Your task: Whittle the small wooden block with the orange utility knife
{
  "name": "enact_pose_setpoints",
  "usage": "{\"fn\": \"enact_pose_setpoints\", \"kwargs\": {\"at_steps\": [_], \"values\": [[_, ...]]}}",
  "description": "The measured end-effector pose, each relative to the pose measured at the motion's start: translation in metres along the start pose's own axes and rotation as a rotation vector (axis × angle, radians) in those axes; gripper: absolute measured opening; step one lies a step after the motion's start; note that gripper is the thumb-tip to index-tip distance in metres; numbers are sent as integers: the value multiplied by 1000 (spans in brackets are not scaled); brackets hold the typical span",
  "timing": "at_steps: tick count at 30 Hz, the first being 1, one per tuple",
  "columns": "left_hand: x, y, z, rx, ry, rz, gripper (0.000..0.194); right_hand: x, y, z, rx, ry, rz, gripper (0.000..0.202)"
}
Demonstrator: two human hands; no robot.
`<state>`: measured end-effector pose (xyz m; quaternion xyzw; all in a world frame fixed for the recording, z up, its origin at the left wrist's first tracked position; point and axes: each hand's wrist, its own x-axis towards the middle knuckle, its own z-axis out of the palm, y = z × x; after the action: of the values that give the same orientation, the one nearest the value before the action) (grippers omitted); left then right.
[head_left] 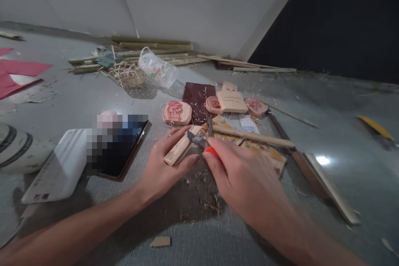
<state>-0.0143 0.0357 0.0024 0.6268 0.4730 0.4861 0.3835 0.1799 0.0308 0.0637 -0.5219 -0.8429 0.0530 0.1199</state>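
Observation:
My left hand [166,162] grips a short pale wooden block [178,151], which slants up to the right between thumb and fingers. In my right hand [240,170] is a utility knife [213,152] with an orange-red handle; its dark grey front end [197,139] lies over the block's right side. Just beyond the hands, a hammer [249,133] with a wooden handle rests on patterned papers [268,156]. Carved wooden pieces with red drawings, one [177,112] at the left and another [256,107] at the right, lie behind.
A phone [124,153] and a white device [59,166] lie at left. Bamboo strips [152,43], a woven ball [129,75] and a clear plastic container [157,68] are farther back. Wooden strips [330,187] and a yellow tool [375,126] are at right. Shavings litter the floor.

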Motion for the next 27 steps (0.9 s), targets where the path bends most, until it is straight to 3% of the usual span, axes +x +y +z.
{"fn": "enact_pose_setpoints", "kwargs": {"at_steps": [9,27], "values": [[-1,-3,-2,-36,-15,-17,60,-3,-3,-6,140,-147,-32,29],[3,-2,-1,-2,-24,-52,64,-1,1,-8,65,-84,-18,27]]}}
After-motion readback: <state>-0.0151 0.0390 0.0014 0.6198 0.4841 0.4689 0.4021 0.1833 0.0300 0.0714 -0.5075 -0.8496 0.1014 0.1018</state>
